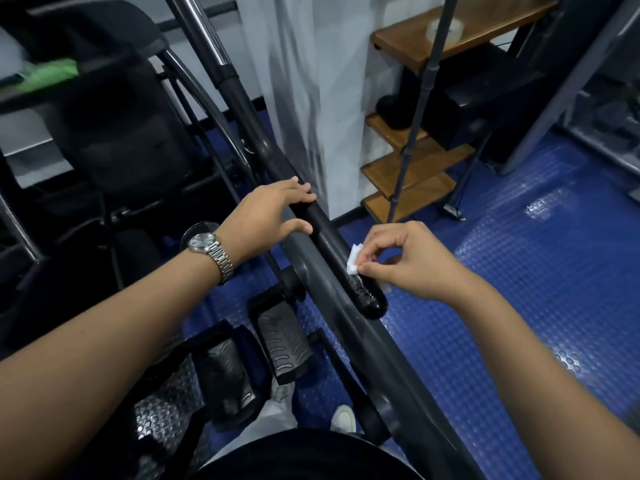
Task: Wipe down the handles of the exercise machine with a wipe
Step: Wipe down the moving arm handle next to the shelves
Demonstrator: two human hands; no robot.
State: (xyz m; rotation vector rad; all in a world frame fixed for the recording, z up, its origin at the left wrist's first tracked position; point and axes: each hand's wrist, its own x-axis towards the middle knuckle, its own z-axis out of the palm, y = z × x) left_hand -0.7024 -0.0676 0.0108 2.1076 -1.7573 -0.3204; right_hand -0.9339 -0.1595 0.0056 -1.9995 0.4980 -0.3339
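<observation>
White wipe (pixel 354 259): a small folded piece just right of centre, pressed against the side of the black handle, a short way up from its rounded end.
Right hand (pixel 412 261): right of centre. Thumb and forefinger are clamped on the wipe in a pinch, and the other fingers curl loosely above it.
Handle (pixel 369 299): a black padded grip running diagonally from the centre toward the lower right. Its rounded end glistens with droplets just below the wipe.
Left hand (pixel 266 216): centre of the frame, resting on the upper part of the same handle. The fingers are apart and nearly straight, laid over the grip, with the thumb stretched out beneath them; the hand closes on nothing.
Exercise machine (pixel 311 261): a grey frame bar runs alongside the handle, from the centre down to the lower right.
Chrome tube (pixel 204 32): top of the frame, left of centre, slanting down into a black sleeve.
Watch (pixel 211 249): metal band, on the left wrist.
Pedals (pixel 284 337): two black ribbed plates, lower centre, below the handle.
Floor (pixel 519 289): blue studded mat, filling the right half.
Shelf (pixel 415 174): stepped wooden boards, upper right, behind a thin dark pole.
Shoe (pixel 343 418): white, bottom centre, beside the grey bar.
Green cloth (pixel 48 74): upper left, blurred.
</observation>
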